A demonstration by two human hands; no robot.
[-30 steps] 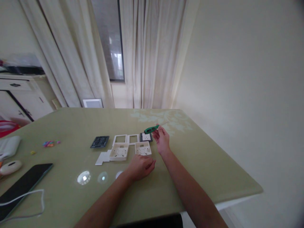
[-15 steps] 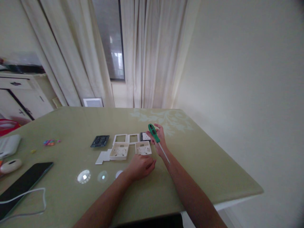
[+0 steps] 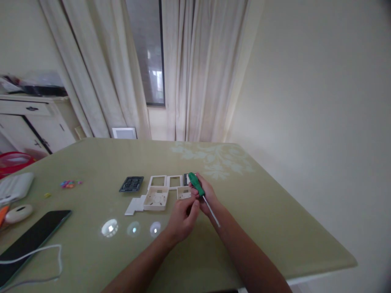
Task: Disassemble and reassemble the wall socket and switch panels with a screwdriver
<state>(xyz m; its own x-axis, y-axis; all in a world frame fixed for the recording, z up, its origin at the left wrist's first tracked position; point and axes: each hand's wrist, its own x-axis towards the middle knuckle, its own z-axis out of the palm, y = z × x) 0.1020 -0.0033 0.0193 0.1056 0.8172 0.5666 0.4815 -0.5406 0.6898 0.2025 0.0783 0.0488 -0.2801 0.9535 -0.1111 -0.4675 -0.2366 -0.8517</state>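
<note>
My right hand (image 3: 205, 191) is wrapped round the green handle of a screwdriver (image 3: 196, 184), whose metal shaft points back over my forearm. My left hand (image 3: 184, 217) is closed, its fingertips meeting the fingers of the right one; anything pinched there is too small or hidden to make out. Just beyond them lies a white back box (image 3: 182, 192), partly covered by my hands. A second white back box (image 3: 156, 198) sits to its left. Behind these are two white frames (image 3: 157, 177) and a dark-edged socket (image 3: 185, 178), mostly hidden by the right hand.
White flat plates (image 3: 135, 204) lie left of the boxes, with a dark square panel (image 3: 131, 184) behind. Further left are small coloured pieces (image 3: 67, 184), a black phone (image 3: 36, 236), a white cable (image 3: 60, 260) and a white mouse-like object (image 3: 19, 213). A wall rises at right.
My left hand has risen to meet the right hand, which has come down and closer with the screwdriver. The whole view has shifted slightly.
</note>
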